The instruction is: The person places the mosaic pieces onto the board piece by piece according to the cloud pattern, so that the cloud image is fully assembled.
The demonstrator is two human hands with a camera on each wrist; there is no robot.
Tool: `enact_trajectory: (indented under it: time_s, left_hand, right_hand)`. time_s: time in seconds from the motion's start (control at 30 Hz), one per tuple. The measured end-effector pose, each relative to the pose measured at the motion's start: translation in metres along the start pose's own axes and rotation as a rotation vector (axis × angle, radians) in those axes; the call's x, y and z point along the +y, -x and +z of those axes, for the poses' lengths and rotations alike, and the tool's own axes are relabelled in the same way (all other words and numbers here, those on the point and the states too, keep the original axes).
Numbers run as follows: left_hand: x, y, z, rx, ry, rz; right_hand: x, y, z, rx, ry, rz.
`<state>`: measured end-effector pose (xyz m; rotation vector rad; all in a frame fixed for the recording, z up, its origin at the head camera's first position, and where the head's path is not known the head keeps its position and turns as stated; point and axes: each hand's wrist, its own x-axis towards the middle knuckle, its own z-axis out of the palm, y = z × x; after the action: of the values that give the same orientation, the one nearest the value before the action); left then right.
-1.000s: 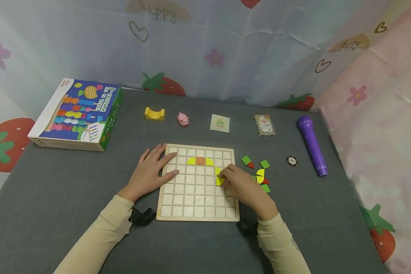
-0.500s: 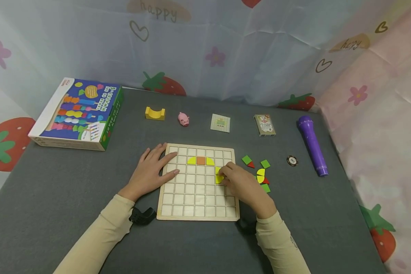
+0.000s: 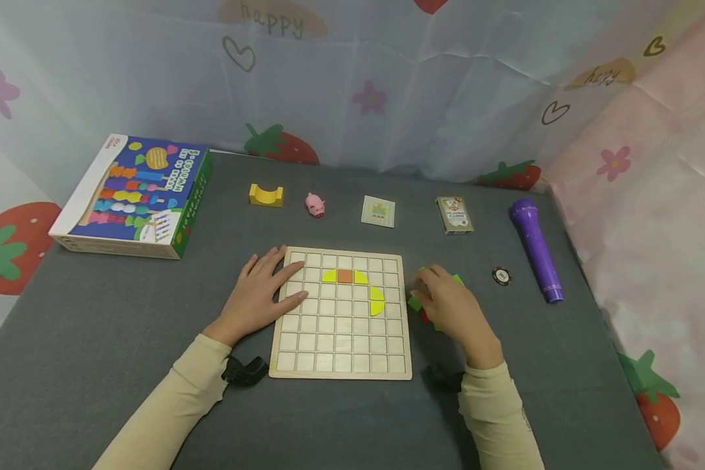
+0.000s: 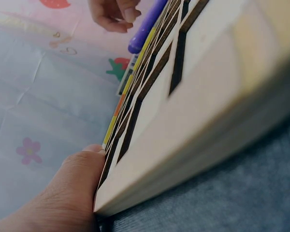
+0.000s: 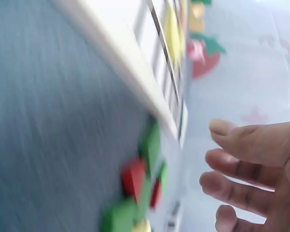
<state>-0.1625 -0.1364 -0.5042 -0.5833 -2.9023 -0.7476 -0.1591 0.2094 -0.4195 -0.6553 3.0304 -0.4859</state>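
Observation:
A wooden grid board [image 3: 335, 344] lies flat on the table. In its upper rows an orange square [image 3: 344, 277] sits between two yellow quarter-round pieces. Lower right of these, a yellow half-round shape [image 3: 377, 301] fills two cells. My left hand [image 3: 255, 294] rests on the board's left edge, fingers spread; its thumb [image 4: 79, 169] touches the rim in the left wrist view. My right hand [image 3: 454, 310] hovers over loose pieces right of the board, partly hiding them. Green [image 5: 152, 145] and red pieces [image 5: 134, 178] appear blurred below its loosely bent, unfilled fingers in the right wrist view.
Behind the board stand a yellow arched block [image 3: 266, 195], a pink pig figure [image 3: 314, 205], a patterned card [image 3: 378, 211] and a playing-card box [image 3: 454, 215]. A poker chip [image 3: 501, 276] and purple microphone-like stick [image 3: 536, 251] lie right. A game box [image 3: 132, 196] sits far left.
My right hand has left the yellow pieces on the board and moved right, over the loose pieces. The lower yellow piece now sits flush below the upper one. My left hand stays put.

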Motion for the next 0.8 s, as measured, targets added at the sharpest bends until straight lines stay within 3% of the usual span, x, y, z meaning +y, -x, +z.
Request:
enact_trajectory:
  time_s: [0.13, 0.3, 0.53, 0.8]
  left_hand:
    - [0.000, 0.000, 0.000, -0.002, -0.002, -0.003]
    - [0.001, 0.001, -0.001, -0.002, -0.004, -0.002]
    - [0.001, 0.001, -0.001, 0.001, -0.002, -0.003]
    - [0.001, 0.001, -0.001, 0.006, -0.002, 0.003]
  right_hand:
    - [0.019, 0.004, -0.014, -0.013, -0.004, 0.116]
    - [0.036, 0.011, -0.022, -0.042, 0.000, 0.196]
    - [0.048, 0.017, -0.016, -0.136, 0.001, 0.206]
    - [0.055, 0.017, -0.007, -0.110, -0.021, 0.181]
